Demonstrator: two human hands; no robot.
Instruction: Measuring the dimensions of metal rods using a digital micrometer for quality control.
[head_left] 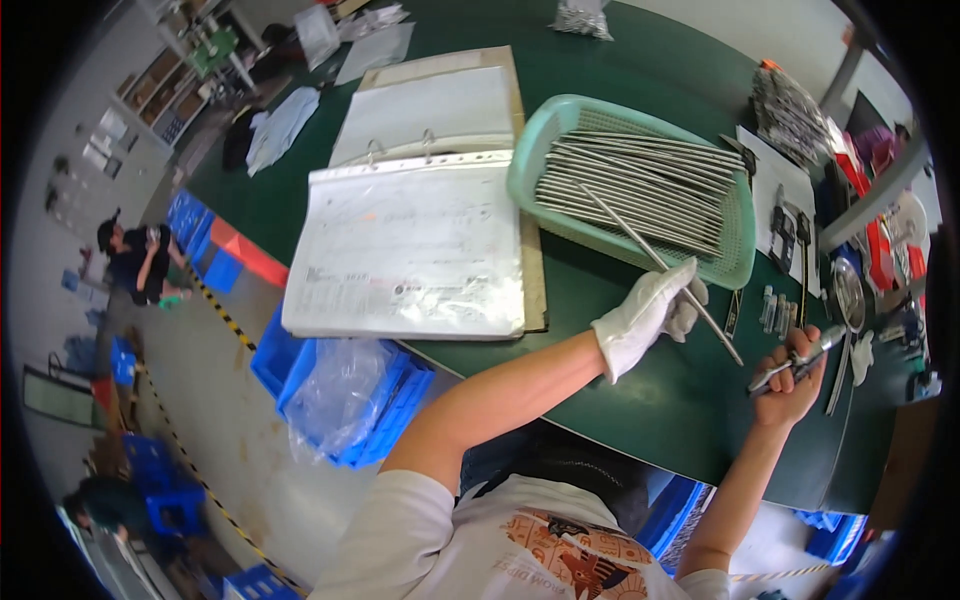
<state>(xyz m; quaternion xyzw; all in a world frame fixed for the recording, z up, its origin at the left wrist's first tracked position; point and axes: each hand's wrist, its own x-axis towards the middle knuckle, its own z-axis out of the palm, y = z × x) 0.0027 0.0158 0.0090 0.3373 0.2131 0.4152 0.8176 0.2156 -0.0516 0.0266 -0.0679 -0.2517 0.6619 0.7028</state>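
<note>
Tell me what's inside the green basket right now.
The green basket holds a stack of long thin metal rods lying roughly side by side. One rod slants out toward the gloved left hand. The basket floor beneath the stack is hidden.

Bright, even overhead light is washing the scene, glaring off the clear plastic sleeve of the open white ring binder [410, 245]. Fisheye distortion is bending straight edges, and the black-vignetted rim is blurring softly.

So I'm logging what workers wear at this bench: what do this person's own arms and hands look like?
The left hand wears a white fabric glove that ends at the wrist. The right hand is ungloved. Both forearms are uncovered, and short white T-shirt sleeves stop at the upper arms. No watch, bands or markings show.
</note>
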